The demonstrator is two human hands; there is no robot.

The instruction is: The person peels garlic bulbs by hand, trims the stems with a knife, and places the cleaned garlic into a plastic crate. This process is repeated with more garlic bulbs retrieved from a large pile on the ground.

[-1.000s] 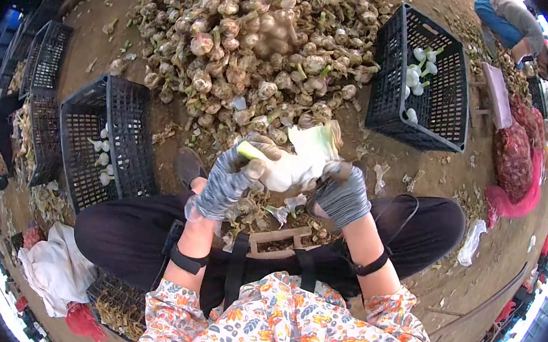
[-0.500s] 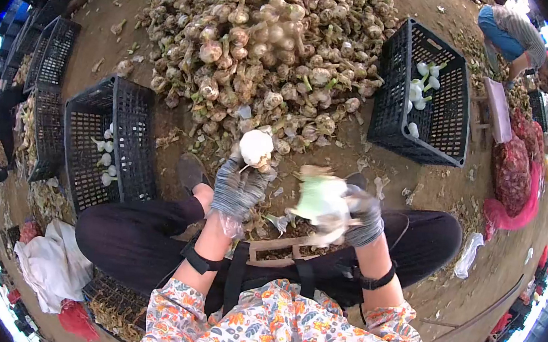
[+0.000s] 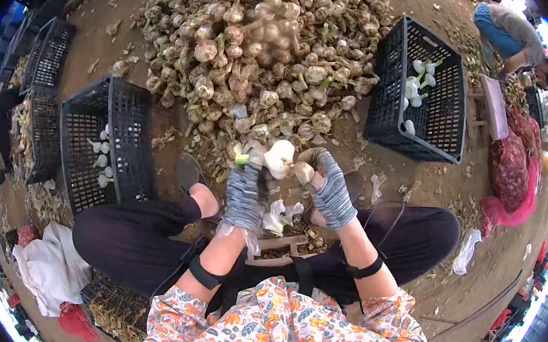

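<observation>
A pale, cleaned garlic bulb is held in my gloved left hand, its cut green stem poking out on the left of the fingers. My right hand, in a matching grey striped glove, is closed with curled fingertips right at the bulb's right side; I cannot tell what sits inside its fingers. Loose white garlic skin shows below the hands, between my legs. Just beyond the hands rises a large heap of unpeeled garlic.
A black crate at the left and another black crate at the right each hold several white bulbs. Further right lie a pink net sack and a bending person. A white cloth sack lies lower left.
My right hand has moved inward and up to the bulb; the pale green-white skins it had are gone from it. The left hand has turned, bringing the bulb to the right.
</observation>
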